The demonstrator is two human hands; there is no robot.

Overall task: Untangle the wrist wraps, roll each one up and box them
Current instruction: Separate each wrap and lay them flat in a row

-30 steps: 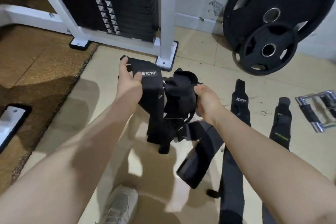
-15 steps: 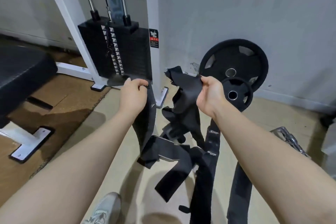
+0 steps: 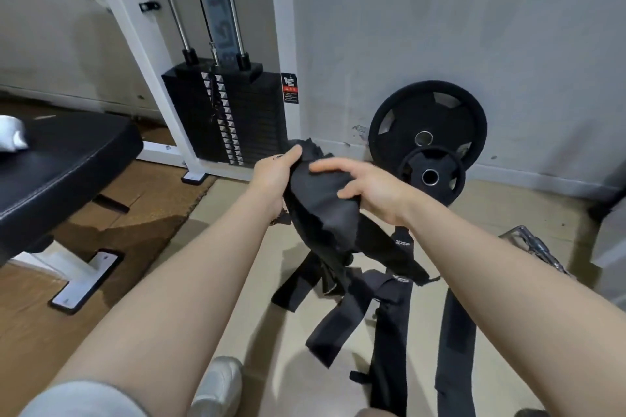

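A tangle of black wrist wraps [image 3: 318, 210] hangs in the air in front of me, its loose ends [image 3: 338, 325] trailing down toward the tiled floor. My left hand [image 3: 274, 176] grips the bundle from the left side, thumb up along the fabric. My right hand [image 3: 369, 186] lies over the top of the bundle, fingers stretched across the cloth and thumb underneath. Two more black wraps [image 3: 454, 349] lie straight on the floor at lower right. No box is in view.
A white cable machine with a black weight stack [image 3: 230, 118] stands against the wall behind the wraps. Two black weight plates [image 3: 430, 139] lean on the wall at right. A black padded bench [image 3: 61, 162] is at left, a metal handle [image 3: 538, 247] at right, my shoe [image 3: 216, 386] below.
My hands have come together: the two separate wrap ends I held apart are now gathered into one bundle, with my right hand moved left over its top. The camera tilted upward.
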